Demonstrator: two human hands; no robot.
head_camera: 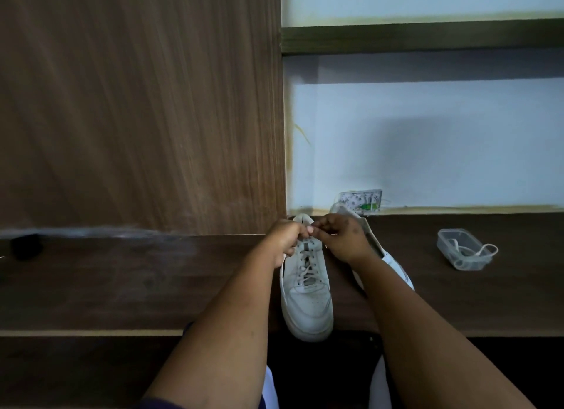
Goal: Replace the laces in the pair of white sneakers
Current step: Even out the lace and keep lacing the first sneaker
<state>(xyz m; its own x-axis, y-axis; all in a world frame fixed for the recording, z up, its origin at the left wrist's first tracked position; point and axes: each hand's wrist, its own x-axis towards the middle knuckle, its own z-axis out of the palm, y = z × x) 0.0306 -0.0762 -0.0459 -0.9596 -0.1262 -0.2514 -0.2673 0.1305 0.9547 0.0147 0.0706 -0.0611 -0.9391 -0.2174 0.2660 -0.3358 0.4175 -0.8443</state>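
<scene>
Sneaker (306, 298) in white lies toe-first at the desk's (122, 286) near edge, its lace (306, 270) crossed partway. Above its tongue, left hand (285, 241) and right hand (341, 239) pinch lace ends, apparently lacing the top eyelets or tying; next comes pulling snug. Right of it lie the second sneaker (393, 265) and a clear tub (462, 250) holding a lace.

There is a single view, from a wide-angle camera worn on the person's head, looking forward and down over both forearms onto the dark wooden tabletop (122, 286). It sits close above the work, so the arms fill the lower frame and the hands meet near the centre. Beyond the tabletop it faces a wood panel (137, 103) and a pale wall (427, 149).
</scene>
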